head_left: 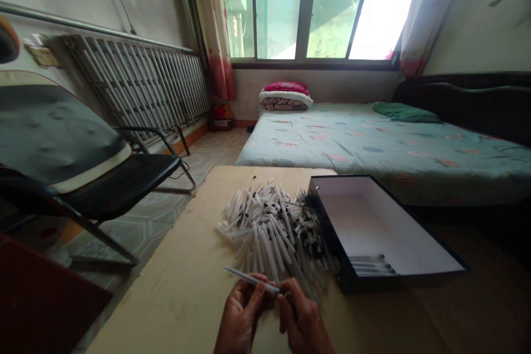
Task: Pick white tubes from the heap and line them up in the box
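Near the front of the table, my left hand (246,310) is closed around the barrel of a slim whitish pen (241,275), its pointed end slanting up to the left. My right hand (301,312) pinches at the pen's other end, where a small dark part shows; the fingers partly hide it. Just beyond both hands lies a loose pile of white pen tubes (265,243), mixed with small black pieces (313,240) on its right side. To the right, an open dark box (373,221) with a white lining holds several pens (371,265) lying side by side in its near corner.
The pile and box rest on a pale yellow table (166,287). Behind it stands a bed (340,138) with folded bedding (286,95). A black chair (124,177) is at the left, before a radiator (141,77). A dark red surface (45,293) fills the lower left.
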### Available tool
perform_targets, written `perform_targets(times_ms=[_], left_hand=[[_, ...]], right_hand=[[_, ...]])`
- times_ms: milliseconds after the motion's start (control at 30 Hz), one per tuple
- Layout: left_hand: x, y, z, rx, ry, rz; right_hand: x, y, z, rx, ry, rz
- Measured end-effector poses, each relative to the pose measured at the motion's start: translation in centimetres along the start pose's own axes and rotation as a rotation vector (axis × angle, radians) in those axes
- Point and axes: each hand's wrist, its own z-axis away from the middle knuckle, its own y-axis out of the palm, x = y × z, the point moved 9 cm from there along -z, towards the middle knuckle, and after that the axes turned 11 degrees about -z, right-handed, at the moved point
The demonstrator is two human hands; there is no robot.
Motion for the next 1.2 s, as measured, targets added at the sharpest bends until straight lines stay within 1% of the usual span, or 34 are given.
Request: perform_targets(times_ms=[67,233,400,533,600,633,667,767,800,833,900,967,1033,1067,1133,1200], left_hand=[[0.1,0.1,-0.1,0.020,0.005,-0.013],[-0.2,0.4,-0.2,0.068,0.040,-0.082],[-1.1,0.8,-0.1,0.104,0.111,-0.195],[-1.7,1.1,0.0,0.129,0.154,-0.264],[-1.6,1.2,0.0,0.143,0.151,-0.288],[-1.5,1.3,0.0,0.149,0.147,-0.303],[-1.3,1.4,0.0,0.153,0.144,-0.326],[-0.9,1.8,-0.2,0.164,0.147,-0.425],[-0.7,2.1,-0.3,0.176,0.148,-0.456],[-0.6,2.5,-0.4,0.194,0.148,-0.485],[-0.6,3.3,-0.5,0.216,0.170,-0.557],[-1.4,4.0,-0.6,0.183,0.247,-0.681],[-2.5,5.1,-0.6,0.143,0.390,-0.856],[-2.9,6.0,-0.5,0.150,0.478,-0.953],[-3.1,8.6,-0.3,0.227,0.677,-1.151],[-2.2,11.2,0.0,0.330,0.867,-1.319]], right_hand=[[-0.6,0.3,0.1,0.019,0.053,-0.055],[-1.8,1.2,0.3,0.057,0.257,-0.294],[-3.0,2.1,0.6,0.153,0.437,-0.509],[-5.0,2.3,1.1,0.129,0.548,-0.631],[-5.7,2.6,1.6,0.139,0.599,-0.635],[-5.7,2.3,1.5,0.128,0.575,-0.587],[-5.3,1.9,1.3,0.105,0.508,-0.512],[-2.8,-0.5,0.6,-0.060,0.192,-0.266],[-2.2,-1.0,0.6,-0.093,0.123,-0.226],[-1.9,-1.2,0.6,-0.096,0.093,-0.211],[-2.0,-1.7,0.8,-0.100,0.102,-0.206],[-2.4,-3.1,1.1,-0.175,0.143,-0.208],[-2.7,-5.3,1.7,-0.316,0.180,-0.217],[-2.7,-6.3,2.0,-0.384,0.191,-0.227],[-2.6,-8.0,2.5,-0.476,0.195,-0.256],[-2.4,-9.0,2.8,-0.519,0.184,-0.281]])
